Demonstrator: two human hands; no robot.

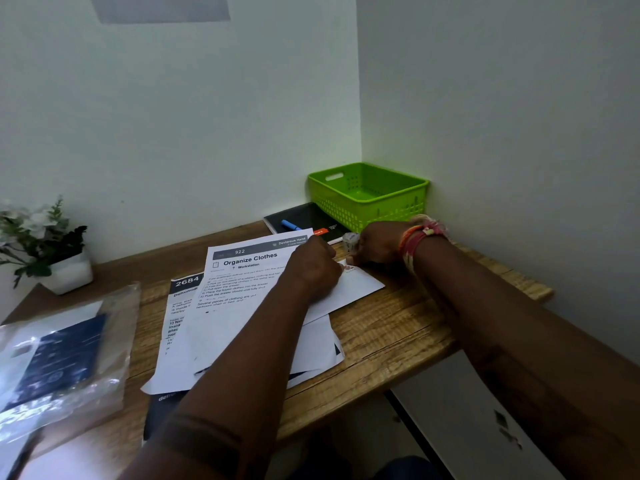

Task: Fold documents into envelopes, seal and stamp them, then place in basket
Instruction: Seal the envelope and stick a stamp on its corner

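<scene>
Both hands' fingers curl over the white envelope (360, 287) corner — left hand (313, 268) pinning, right hand (377, 244) pressing the stamp; green basket (412, 199) lies just beyond the right hand.

The wooden bench (398, 327) carries loose papers (242, 306), a green basket (369, 194) (back corner), a potted plant (52, 244) and a plastic bag (62, 358).
</scene>
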